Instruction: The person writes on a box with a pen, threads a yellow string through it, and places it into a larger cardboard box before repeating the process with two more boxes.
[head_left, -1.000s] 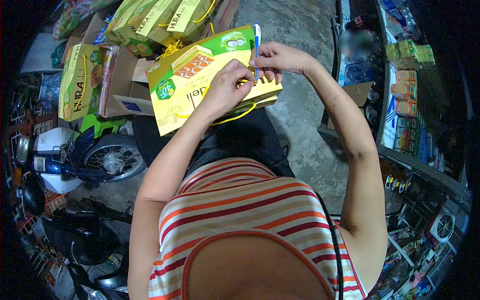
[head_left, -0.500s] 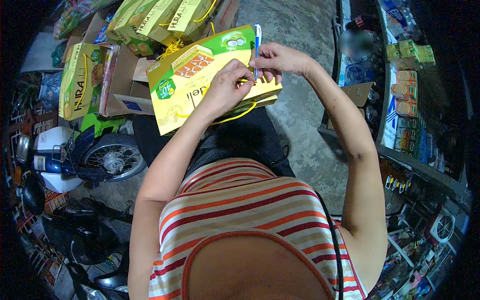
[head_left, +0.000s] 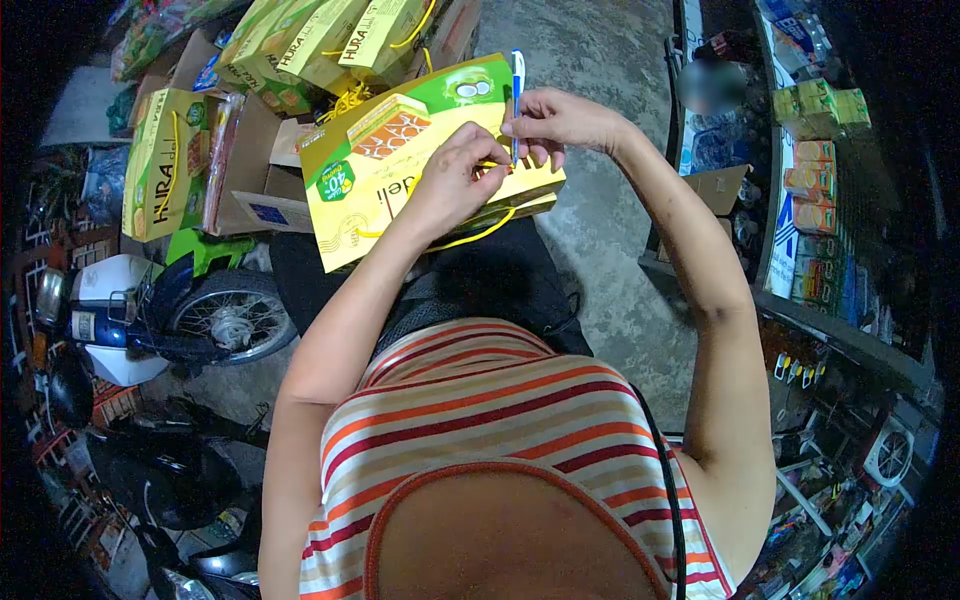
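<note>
A flat yellow-and-green paper bag (head_left: 335,225) printed "deli" lies across my lap, its top edge toward my lower right. My right hand (head_left: 565,125) pinches a blue-and-white pen (head_left: 517,85), held upright with its tip down at the bag's right part. My left hand (head_left: 465,175) rests over the bag, closed, its fingertips pinching the yellow cord handle (head_left: 368,234) close to the pen tip. The exact point where cord and pen meet is hidden by my fingers. Another yellow cord (head_left: 480,236) loops out along the bag's near edge.
Several similar yellow bags (head_left: 385,40) stand at the upper left, with another bag (head_left: 160,170) beside an open cardboard box (head_left: 255,150). A motorbike wheel (head_left: 235,320) is at my left. Shelves with small orange-and-white boxes (head_left: 813,185) line the right side.
Both hands, the pen and the bag stay almost in place. The view has shifted very slightly, and the pen sits a touch lower in the picture.
</note>
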